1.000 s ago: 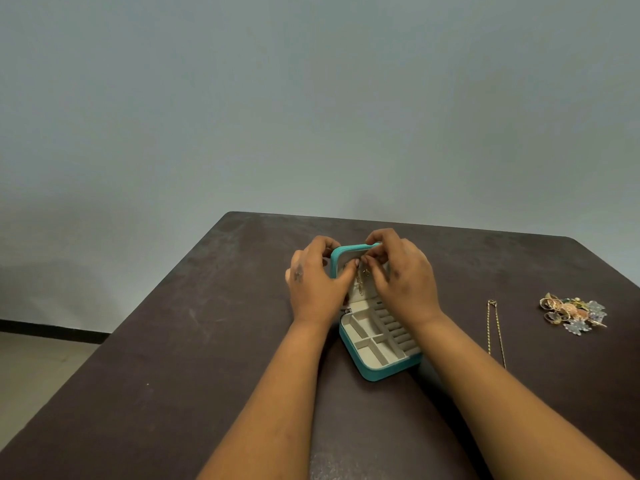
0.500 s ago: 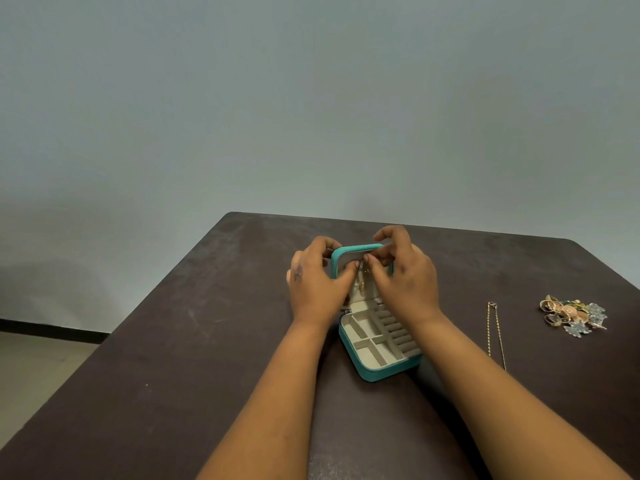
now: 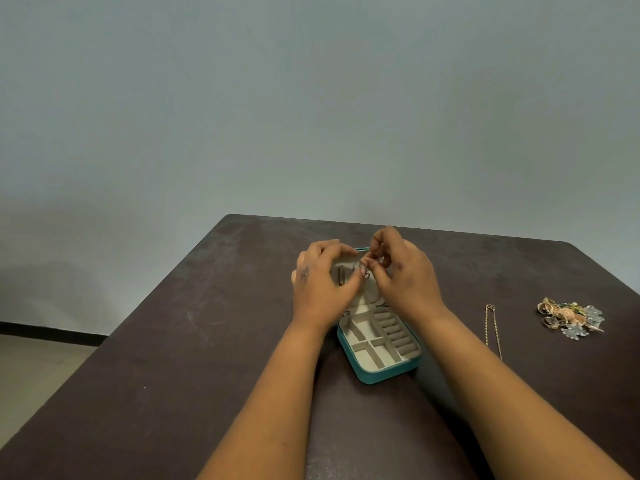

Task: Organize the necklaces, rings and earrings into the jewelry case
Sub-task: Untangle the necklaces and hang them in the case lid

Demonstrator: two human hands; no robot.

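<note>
A small teal jewelry case (image 3: 381, 372) lies open in the middle of the dark table, its cream tray split into compartments and ring rolls. Its lid (image 3: 367, 292) is tipped back. My left hand (image 3: 320, 289) holds the lid's left side, thumb across the lining. My right hand (image 3: 403, 275) pinches a thin necklace (image 3: 365, 271) at the lid's top hooks; most of the chain is hidden by my fingers. Another gold necklace (image 3: 492, 329) lies straight on the table to the right. Farther right sits a heap of rings and earrings (image 3: 569, 317).
The dark table (image 3: 173, 358) ends at its far edge just beyond the case, with a grey wall behind. The left edge drops to a pale floor. Both forearms reach in from the bottom of the view.
The case lid has tilted further back, so its cream lining now shows. My right hand has lifted slightly at the lid's top while my left keeps hold.
</note>
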